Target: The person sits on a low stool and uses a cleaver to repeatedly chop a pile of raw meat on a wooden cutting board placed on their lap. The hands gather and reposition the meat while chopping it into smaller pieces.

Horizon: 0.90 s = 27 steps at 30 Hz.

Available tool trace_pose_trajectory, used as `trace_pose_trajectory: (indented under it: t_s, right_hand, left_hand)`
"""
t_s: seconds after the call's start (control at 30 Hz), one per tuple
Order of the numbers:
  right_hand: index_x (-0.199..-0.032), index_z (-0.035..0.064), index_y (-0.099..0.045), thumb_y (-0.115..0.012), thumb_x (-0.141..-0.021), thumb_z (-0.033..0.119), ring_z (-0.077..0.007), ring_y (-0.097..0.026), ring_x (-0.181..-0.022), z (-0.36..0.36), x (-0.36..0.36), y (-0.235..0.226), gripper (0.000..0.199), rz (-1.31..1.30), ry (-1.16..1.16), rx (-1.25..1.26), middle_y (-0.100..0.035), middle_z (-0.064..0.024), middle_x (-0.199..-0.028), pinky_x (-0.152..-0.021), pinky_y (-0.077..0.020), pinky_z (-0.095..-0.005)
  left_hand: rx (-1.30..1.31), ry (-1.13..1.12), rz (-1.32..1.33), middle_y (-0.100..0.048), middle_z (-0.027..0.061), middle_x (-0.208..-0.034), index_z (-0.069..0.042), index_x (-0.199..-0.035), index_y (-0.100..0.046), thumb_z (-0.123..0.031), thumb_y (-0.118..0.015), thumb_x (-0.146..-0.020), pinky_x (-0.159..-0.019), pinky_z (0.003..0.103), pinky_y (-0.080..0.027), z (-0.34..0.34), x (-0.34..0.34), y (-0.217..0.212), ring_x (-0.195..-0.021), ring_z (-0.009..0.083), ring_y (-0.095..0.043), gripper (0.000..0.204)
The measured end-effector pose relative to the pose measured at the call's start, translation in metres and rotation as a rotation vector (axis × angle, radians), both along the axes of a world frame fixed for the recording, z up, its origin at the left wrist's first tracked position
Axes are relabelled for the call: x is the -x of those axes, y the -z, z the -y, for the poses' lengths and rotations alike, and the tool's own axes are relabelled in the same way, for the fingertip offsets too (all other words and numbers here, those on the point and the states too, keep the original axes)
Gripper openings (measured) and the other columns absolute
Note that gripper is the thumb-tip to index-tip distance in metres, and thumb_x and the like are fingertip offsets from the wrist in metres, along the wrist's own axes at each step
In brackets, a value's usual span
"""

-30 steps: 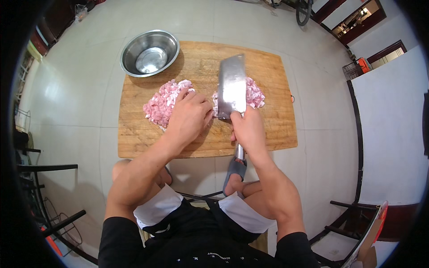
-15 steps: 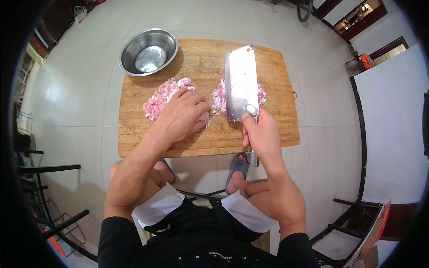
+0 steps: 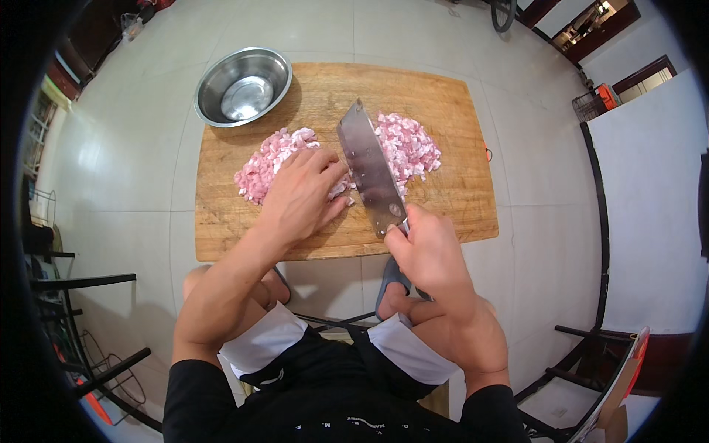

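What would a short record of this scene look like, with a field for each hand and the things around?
Left hand: resting on the left pile of diced raw meat
Right hand: gripping a cleaver by its handle
Blade: between the two piles; contact with the board unclear
Right pile of diced raw meat: beyond the blade, pink and white
Surface: wooden cutting board
Metal bowl: board's far left corner

Bare board [image 3: 436,92] far right — cleaver [image 3: 373,173] barring middle, bowl [image 3: 214,88] far left
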State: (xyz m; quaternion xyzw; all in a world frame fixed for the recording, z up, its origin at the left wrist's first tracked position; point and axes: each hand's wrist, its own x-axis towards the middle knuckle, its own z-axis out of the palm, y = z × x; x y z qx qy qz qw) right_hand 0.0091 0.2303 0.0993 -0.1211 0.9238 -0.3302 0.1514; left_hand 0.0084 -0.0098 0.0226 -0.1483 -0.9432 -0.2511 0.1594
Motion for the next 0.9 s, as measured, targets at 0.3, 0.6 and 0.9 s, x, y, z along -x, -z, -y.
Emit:
trace_pose_trajectory:
  t_s: [0.3,0.6,0.9]
  right_hand:
    - [-0.091,-0.0072,-0.061,-0.065,-0.100,0.015,-0.0562,-0.070,-0.072,0.002,-0.008,-0.005,0.024,-0.025,-0.108,-0.042,-0.069,-0.0334,-0.075,-0.070,-0.0565,-0.0626]
    - [-0.097,-0.0094,-0.062,-0.065,-0.102,0.017,-0.0576,-0.072,-0.089,0.015,0.007,-0.001,0.027,-0.001,-0.190,-0.242,-0.072,-0.0360,-0.087,-0.080,-0.0562,-0.0645]
    - [-0.105,-0.0081,-0.070,-0.065,-0.101,0.018,-0.0556,-0.074,-0.097,0.059,0.040,0.007,0.027,-0.082,-0.134,-0.255,-0.075,-0.0372,-0.099,-0.087,-0.0587,-0.0627]
  left_hand:
    - [-0.025,0.072,0.021,-0.070,0.0120,-0.115,-0.005,-0.107,-0.073,-0.010,-0.082,-0.088,-0.103,0.047,-0.054,0.002,0.007,0.015,-0.115,0.0351,-0.064,0.022]
    - [-0.060,0.082,0.031,-0.069,0.0123,-0.105,-0.005,-0.099,-0.072,-0.008,-0.081,-0.085,-0.099,0.047,-0.054,-0.002,0.010,0.019,-0.109,0.0355,-0.065,0.018]
    - [-0.049,0.088,-0.003,-0.067,0.0126,-0.103,-0.005,-0.095,-0.069,-0.009,-0.081,-0.082,-0.097,0.047,-0.054,-0.001,0.011,0.031,-0.106,0.0357,-0.064,0.019]
